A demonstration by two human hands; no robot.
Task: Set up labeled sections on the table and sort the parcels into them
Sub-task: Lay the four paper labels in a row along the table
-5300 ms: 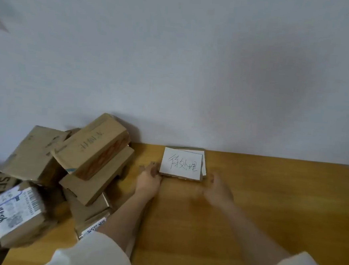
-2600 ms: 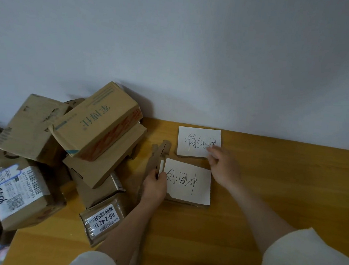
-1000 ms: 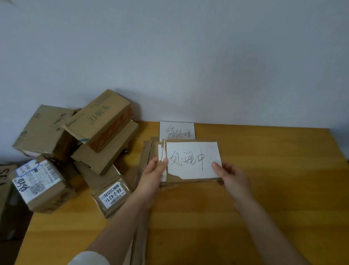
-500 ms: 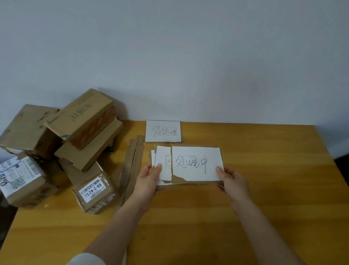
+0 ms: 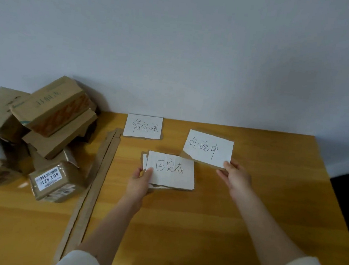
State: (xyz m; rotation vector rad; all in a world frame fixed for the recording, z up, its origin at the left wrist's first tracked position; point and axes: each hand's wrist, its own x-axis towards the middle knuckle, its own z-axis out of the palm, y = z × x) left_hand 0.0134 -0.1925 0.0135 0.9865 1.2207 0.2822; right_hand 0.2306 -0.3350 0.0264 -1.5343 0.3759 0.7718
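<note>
Three handwritten label cards, white paper on cardboard, are on or over the wooden table (image 5: 246, 211). One label card (image 5: 142, 126) lies flat by the wall. My right hand (image 5: 236, 176) pinches the lower right corner of a second label card (image 5: 209, 148) and holds it to the right. My left hand (image 5: 139, 182) grips the left edge of a small stack with a third label card (image 5: 171, 169) on top. A pile of brown cardboard parcels (image 5: 51, 120) fills the table's left end.
Long cardboard strips (image 5: 91, 188) lie lengthwise between the parcel pile and the cards. A small parcel with a white shipping sticker (image 5: 56, 180) sits nearest the strips. A grey wall backs the table. The table's right edge (image 5: 335, 199) drops to a dark floor.
My right hand has pulled the top card off the stack and carried it right, uncovering the card beneath. My left hand still holds the stack. The first card stays by the wall.
</note>
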